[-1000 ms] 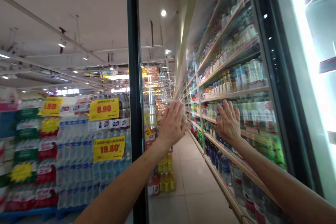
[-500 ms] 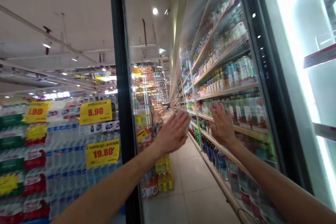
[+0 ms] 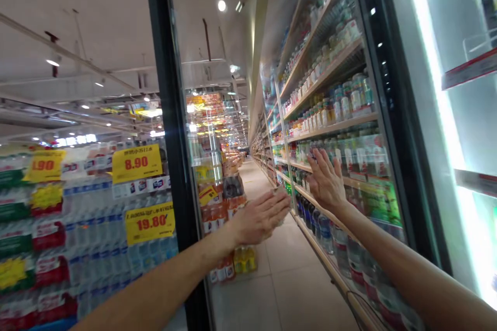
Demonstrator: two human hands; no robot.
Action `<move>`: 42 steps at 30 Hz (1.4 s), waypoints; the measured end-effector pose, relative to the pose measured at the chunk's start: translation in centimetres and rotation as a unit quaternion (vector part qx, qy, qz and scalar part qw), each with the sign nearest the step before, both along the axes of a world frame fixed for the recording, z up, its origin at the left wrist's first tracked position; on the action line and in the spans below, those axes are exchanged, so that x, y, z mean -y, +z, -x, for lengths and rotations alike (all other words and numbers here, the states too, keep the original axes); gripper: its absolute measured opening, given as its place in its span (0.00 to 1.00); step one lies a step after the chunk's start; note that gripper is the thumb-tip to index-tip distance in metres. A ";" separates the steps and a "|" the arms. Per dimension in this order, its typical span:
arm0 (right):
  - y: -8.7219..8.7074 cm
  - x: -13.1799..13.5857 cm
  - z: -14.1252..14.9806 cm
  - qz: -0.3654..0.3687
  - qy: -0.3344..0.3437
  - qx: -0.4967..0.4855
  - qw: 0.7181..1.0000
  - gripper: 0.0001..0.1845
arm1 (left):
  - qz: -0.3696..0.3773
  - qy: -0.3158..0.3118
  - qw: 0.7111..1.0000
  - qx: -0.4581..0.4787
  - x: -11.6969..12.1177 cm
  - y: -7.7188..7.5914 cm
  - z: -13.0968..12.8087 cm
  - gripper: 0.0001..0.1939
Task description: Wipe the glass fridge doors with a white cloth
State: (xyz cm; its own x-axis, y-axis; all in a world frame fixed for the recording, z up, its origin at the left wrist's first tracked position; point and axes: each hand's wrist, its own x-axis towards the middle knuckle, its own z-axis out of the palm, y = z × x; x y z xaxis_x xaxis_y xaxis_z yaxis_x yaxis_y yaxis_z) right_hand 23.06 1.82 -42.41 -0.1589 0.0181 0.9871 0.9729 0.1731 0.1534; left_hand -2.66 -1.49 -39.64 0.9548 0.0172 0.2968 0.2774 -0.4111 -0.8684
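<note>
The glass door (image 3: 221, 129) stands in front of me in a dark frame. My left hand (image 3: 258, 220) reaches to its middle, fingers stretched forward and close together. Pressed under the fingers is what looks like a pale cloth (image 3: 286, 197), of which only a blurred edge shows. To the right, my right hand (image 3: 326, 181) is raised with its fingers apart and nothing in it, at the glass or just before it. Whether that palm touches the glass, I cannot tell.
Lit cooler shelves (image 3: 469, 70) stand at the right. Packs of bottled water (image 3: 93, 238) with yellow price signs (image 3: 136, 163) are stacked at the left. Through the glass appear a tiled aisle floor (image 3: 252, 289) and shelves of bottles and cans (image 3: 330, 129).
My left hand has moved right and down across the glass, closer to the right hand. My right hand stays nearly in place. The view has shifted slightly.
</note>
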 end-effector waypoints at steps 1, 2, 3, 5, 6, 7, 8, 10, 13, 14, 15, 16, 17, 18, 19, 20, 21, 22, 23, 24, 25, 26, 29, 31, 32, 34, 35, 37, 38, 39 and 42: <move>-0.1 0.0 0.0 0.001 0.000 -0.002 1.000 0.33 | 0.000 0.000 1.000 0.002 0.0 0.4 0.5 0.28; -0.1 0.1 0.0 0.002 -0.001 -0.005 1.000 0.33 | -0.006 0.004 0.999 0.041 -0.1 1.5 1.2 0.28; -0.1 0.2 0.1 0.005 -0.001 -0.008 1.000 0.32 | -0.011 0.021 0.994 0.105 -0.3 2.9 2.0 0.28; -0.2 0.3 0.2 0.009 0.002 -0.014 1.000 0.31 | -0.044 0.033 0.958 0.281 -0.6 5.1 3.3 0.27; -0.2 0.3 0.2 0.009 0.004 -0.015 1.000 0.31 | -0.052 0.035 0.941 0.333 -0.7 5.2 3.6 0.27; -0.3 0.3 0.2 0.008 0.007 -0.017 1.000 0.31 | -0.049 0.038 0.937 0.343 -0.7 4.4 3.8 0.27; -0.3 0.3 0.2 0.006 0.010 -0.019 1.000 0.30 | -0.036 0.038 0.949 0.311 -0.5 2.8 3.8 0.28; -0.4 0.2 0.2 0.001 0.013 -0.023 1.000 0.30 | 0.013 0.033 0.989 0.143 0.0 -2.0 3.5 0.28; -0.6 0.1 0.2 0.001 0.014 -0.026 1.000 0.30 | 0.032 -0.020 0.997 -0.062 0.6 -6.7 3.6 0.25; -0.7 0.1 0.2 0.002 0.015 -0.026 1.000 0.30 | 0.027 -0.021 0.998 -0.059 0.6 -6.4 3.7 0.24; -0.7 0.1 0.2 0.004 0.017 -0.027 0.999 0.30 | 0.018 -0.012 1.000 -0.018 0.6 -5.3 3.9 0.25; -0.8 0.1 0.2 0.006 0.018 -0.028 0.999 0.29 | 0.007 0.003 0.999 0.050 0.4 -3.6 4.0 0.26; -0.9 0.2 0.2 0.008 0.019 -0.030 0.999 0.29 | -0.009 0.020 0.990 0.137 0.2 -1.7 4.1 0.27; -0.9 0.3 0.2 0.011 0.020 -0.033 0.999 0.29 | -0.026 0.028 0.975 0.218 0.1 0.0 4.2 0.29; -1.0 0.3 0.2 0.014 0.021 -0.035 0.999 0.29 | -0.038 0.032 0.960 0.275 -0.1 1.1 4.2 0.29; -1.1 0.4 0.2 0.017 0.022 -0.038 0.999 0.29 | -0.041 0.034 0.955 0.293 -0.1 1.4 4.2 0.30; -1.1 0.4 0.2 0.019 0.023 -0.040 0.999 0.29 | -0.036 0.030 0.962 0.270 -0.1 0.7 4.0 0.30; -1.2 0.4 0.2 0.020 0.025 -0.041 0.999 0.30 | -0.023 0.023 0.977 0.209 0.0 -0.6 3.9 0.29; -1.4 0.4 0.2 0.021 0.027 -0.041 0.999 0.30 | -0.005 0.013 0.992 0.122 0.2 -2.4 3.7 0.28; -1.5 0.4 0.2 0.021 0.028 -0.040 0.999 0.30 | 0.009 -0.004 0.999 0.031 0.4 -4.2 3.6 0.27; -1.7 0.3 0.2 0.021 0.028 -0.040 0.999 0.30 | 0.020 -0.018 0.999 -0.041 0.5 -5.6 3.5 0.26; -1.9 0.3 0.2 0.020 0.028 -0.039 0.999 0.31 | 0.025 -0.028 0.996 -0.084 0.5 -6.3 3.4 0.25; -2.6 0.1 0.2 0.015 0.030 -0.039 0.999 0.31 | 0.014 -0.010 1.000 0.000 0.2 -3.3 3.5 0.26; -3.0 0.0 0.2 0.010 0.033 -0.040 0.999 0.32 | -0.016 0.028 0.985 0.170 -0.1 0.7 3.4 0.27; -3.1 0.0 0.2 0.007 0.033 -0.038 0.999 0.32 | -0.029 0.042 0.969 0.242 -0.2 2.1 3.3 0.27; -3.2 0.0 0.2 0.002 0.035 -0.037 0.999 0.31 | -0.036 0.051 0.954 0.292 -0.4 2.4 2.8 0.27; -3.2 0.1 0.2 0.001 0.035 -0.038 0.999 0.31 | -0.028 0.047 0.963 0.264 -0.4 1.3 2.4 0.27; -3.3 0.3 0.3 0.006 0.032 -0.045 0.998 0.30 | 0.003 0.020 0.992 0.124 -0.3 -2.4 1.6 0.26; -3.4 0.4 0.4 0.011 0.031 -0.049 0.998 0.30 | 0.018 -0.003 0.999 0.045 -0.1 -4.3 1.3 0.25; -3.6 0.5 0.4 0.017 0.029 -0.052 0.998 0.30 | 0.032 -0.022 0.999 -0.018 0.0 -5.6 1.0 0.24; -4.1 0.7 0.6 0.023 0.022 -0.060 0.998 0.30 | 0.043 -0.039 0.998 -0.017 -0.1 -4.4 0.9 0.26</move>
